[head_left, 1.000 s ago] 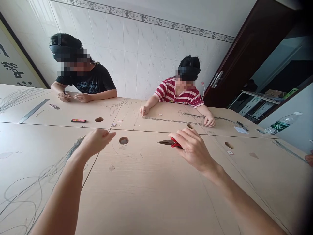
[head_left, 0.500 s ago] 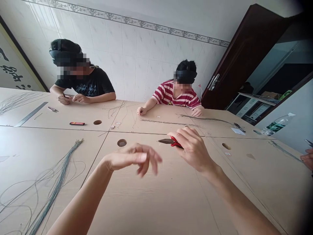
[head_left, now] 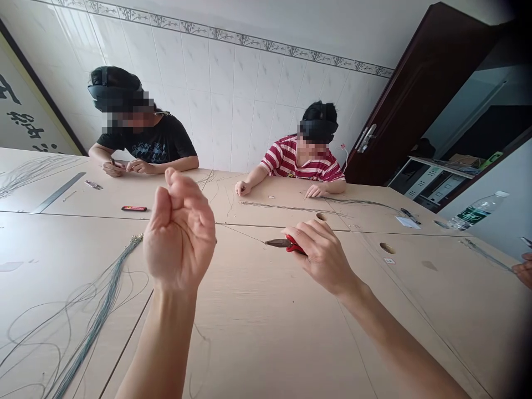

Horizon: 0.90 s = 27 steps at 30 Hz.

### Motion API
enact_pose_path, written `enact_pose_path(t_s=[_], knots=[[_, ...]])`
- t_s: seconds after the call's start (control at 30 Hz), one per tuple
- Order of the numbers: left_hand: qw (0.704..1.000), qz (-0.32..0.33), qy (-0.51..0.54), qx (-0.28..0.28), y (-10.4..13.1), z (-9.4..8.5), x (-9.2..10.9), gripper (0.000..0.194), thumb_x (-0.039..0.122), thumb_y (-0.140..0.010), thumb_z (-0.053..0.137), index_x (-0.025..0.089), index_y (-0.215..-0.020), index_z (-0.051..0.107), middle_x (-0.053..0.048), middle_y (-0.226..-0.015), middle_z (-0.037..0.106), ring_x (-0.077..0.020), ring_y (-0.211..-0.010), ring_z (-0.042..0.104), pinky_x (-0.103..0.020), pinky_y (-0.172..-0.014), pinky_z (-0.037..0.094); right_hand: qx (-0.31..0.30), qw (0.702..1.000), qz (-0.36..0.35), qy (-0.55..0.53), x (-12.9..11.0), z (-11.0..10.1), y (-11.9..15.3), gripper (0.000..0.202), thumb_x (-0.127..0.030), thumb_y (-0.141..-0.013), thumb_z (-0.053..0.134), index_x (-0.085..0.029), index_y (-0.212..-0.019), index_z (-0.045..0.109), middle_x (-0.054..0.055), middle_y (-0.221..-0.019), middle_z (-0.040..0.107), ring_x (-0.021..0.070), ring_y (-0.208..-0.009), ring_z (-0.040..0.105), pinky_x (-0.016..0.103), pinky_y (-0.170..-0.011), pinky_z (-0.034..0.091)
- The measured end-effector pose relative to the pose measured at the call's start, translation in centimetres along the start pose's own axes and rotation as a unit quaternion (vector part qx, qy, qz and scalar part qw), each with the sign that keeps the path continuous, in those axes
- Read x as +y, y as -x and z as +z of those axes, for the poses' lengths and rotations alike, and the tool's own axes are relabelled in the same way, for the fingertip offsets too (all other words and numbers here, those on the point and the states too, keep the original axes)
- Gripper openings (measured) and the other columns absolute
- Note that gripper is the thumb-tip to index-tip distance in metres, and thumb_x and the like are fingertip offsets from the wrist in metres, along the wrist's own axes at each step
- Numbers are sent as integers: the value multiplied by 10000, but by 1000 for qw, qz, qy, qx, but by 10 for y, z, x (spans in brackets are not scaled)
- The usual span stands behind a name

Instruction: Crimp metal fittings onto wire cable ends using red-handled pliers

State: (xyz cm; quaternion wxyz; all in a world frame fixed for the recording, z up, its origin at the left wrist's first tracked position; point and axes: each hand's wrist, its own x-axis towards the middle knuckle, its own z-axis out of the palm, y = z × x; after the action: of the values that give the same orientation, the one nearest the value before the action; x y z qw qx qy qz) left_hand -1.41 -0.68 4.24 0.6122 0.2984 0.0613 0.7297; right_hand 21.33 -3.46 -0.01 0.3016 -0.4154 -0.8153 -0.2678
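Wire [head_left: 245,233] slants leftward from pliers [head_left: 279,243], clasped in right hand [head_left: 322,252], toward left hand [head_left: 180,235]: nearer, fingers curled, whether pinching wire can't tell.

A dark door [head_left: 407,100] stands open beside a white tiled wall [head_left: 251,111] with patterned border [head_left: 249,40].

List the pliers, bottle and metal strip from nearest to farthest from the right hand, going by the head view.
1. Pliers: held in the right hand.
2. Bottle: off to the right.
3. Metal strip: far left, lying flat.
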Motion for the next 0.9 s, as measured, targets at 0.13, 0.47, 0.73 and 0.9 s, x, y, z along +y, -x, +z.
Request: enact_pose_path(t_s=[0.13, 0.47, 0.73, 0.9], knots=[[994, 57, -93, -25, -11, -5, -14, 517, 385, -1033, 228, 247, -982, 724, -9, -1245, 678, -144, -1216, 573, -274, -1016, 465, -7, 1000, 1, 4, 0, 0, 0, 121, -104, -920, 493, -167, -912, 597, 14, -707, 587, 179, -688, 460, 298, -708, 354], [747, -181, -585, -258, 6, -29, -15, 513, 526, -975, 351, 186, -833, 708, -40, -808, 700, -144, -696, 536, -256, -664, 436, -7, 1000, -8, 19, 2, -2, -1, 113, -96, -919, 503, -154, -917, 600, 13, -710, 590, 179, -696, 465, 302, -723, 359], [722, -438, -324, -427, 2, -66, 7, 436, 492, -869, 584, 177, -573, 646, -1, -390, 550, -57, -305, 333, -214, -337, 261, -10, 999, -7, 32, 4, 1, 0, 132, -60, -894, 521, -164, -924, 596, 8, -716, 592, 174, -692, 464, 299, -732, 348], [953, -226, -84, -184, 9, -46, 9, 523, 565, -868, 529, 268, -438, 533, 105, -162, 173, -70, -134, 129, -199, -183, 173, -10, 999, -11, 30, 0, 5, -2, 104, -87, -901, 530, -165, -929, 592, 12, -707, 586, 181, -695, 469, 298, -722, 337]])
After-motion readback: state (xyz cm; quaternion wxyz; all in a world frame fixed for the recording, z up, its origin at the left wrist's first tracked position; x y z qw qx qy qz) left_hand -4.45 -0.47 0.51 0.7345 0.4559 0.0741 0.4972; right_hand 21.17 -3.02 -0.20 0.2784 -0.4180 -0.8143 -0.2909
